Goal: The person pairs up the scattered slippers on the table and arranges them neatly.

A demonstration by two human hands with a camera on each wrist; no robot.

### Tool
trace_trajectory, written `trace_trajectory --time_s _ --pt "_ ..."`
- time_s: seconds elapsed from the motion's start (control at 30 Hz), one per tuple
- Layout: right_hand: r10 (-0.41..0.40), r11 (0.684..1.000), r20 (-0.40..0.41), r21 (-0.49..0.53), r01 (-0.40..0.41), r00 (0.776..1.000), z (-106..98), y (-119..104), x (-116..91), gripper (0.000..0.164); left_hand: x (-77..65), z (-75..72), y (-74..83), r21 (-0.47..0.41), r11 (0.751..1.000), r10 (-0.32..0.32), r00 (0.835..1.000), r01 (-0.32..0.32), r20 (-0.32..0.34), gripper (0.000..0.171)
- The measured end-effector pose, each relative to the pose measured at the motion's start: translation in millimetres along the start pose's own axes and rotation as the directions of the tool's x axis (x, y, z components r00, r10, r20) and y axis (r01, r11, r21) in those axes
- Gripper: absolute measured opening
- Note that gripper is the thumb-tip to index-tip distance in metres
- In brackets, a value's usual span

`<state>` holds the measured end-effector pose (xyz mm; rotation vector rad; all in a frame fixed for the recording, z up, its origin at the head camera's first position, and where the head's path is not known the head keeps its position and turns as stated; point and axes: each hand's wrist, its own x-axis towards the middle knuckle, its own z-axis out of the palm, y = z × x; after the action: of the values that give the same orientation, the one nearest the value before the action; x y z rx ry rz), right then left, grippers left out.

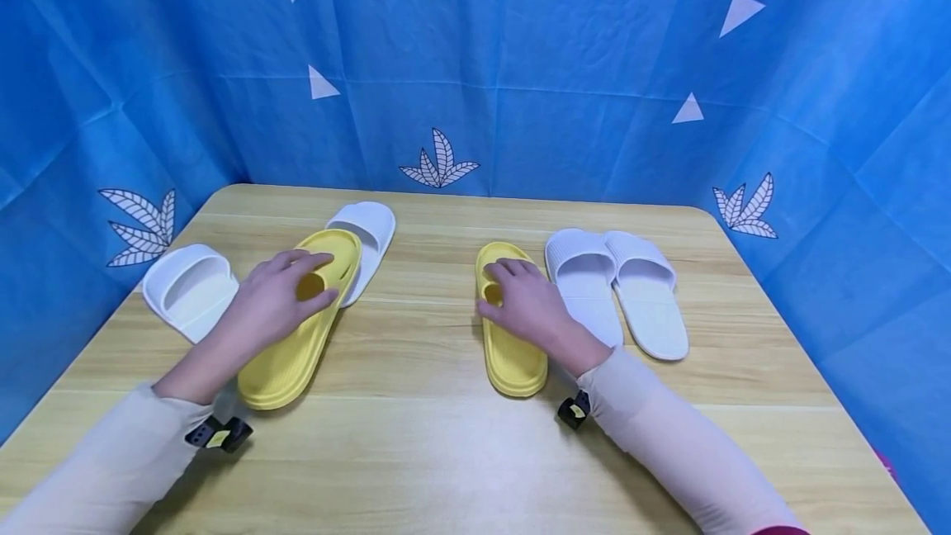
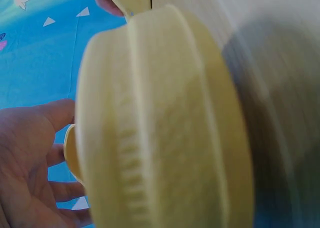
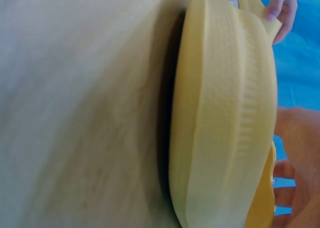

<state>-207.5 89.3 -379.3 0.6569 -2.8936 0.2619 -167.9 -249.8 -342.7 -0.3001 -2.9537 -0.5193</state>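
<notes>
My left hand (image 1: 271, 304) holds a yellow slipper (image 1: 282, 371) by its strap end, thumb and fingers spread across the top. That slipper is tilted, with its heel toward me, and overlaps a white slipper (image 1: 379, 225) behind it. On the right, my other hand (image 1: 529, 304) grips a second yellow slipper (image 1: 516, 366) at the strap in the same way. From the left wrist, the ribbed edge of the slipper's heel (image 2: 165, 113) fills the middle, with a shadow on the tabletop beside it. The right wrist view shows a dark gap along the underside of its slipper (image 3: 220, 113).
A white slipper (image 1: 191, 287) lies at the left, partly behind my forearm. Two more white slippers, one (image 1: 583, 271) beside the other (image 1: 654, 316), lie together at the right. Blue patterned cloth (image 1: 490, 40) surrounds the wooden table (image 1: 416, 452) at the back and sides.
</notes>
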Motion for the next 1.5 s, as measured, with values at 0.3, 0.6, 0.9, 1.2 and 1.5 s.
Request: trace_trajectory --time_s 0.3,0.6,0.9,1.2,1.5 --pt "0.012 1.0 -0.009 -0.011 -0.012 1.0 -2 4 1 0.054 4.5 6.4 10.8 -0.004 0.999 0.047 0.999 -0.047 0.005 0.055" --pt "0.035 0.999 -0.005 -0.009 -0.035 0.999 0 9 3 0.054 10.2 11.7 23.0 0.004 0.997 0.08 0.997 -0.08 0.007 0.054" --pt "0.03 1.0 -0.029 -0.007 -0.03 0.999 3 13 7 0.052 19.0 18.5 34.2 -0.013 0.993 0.116 0.993 -0.116 0.03 0.055" --pt "0.008 1.0 -0.038 0.008 -0.008 0.999 5 17 8 0.053 28.4 31.0 44.2 0.002 0.991 0.136 0.991 -0.136 0.005 0.053" --pt "0.004 1.0 -0.041 0.007 -0.004 0.999 6 20 10 0.052 38.5 38.7 53.6 -0.001 0.988 0.153 0.988 -0.153 0.01 0.052"
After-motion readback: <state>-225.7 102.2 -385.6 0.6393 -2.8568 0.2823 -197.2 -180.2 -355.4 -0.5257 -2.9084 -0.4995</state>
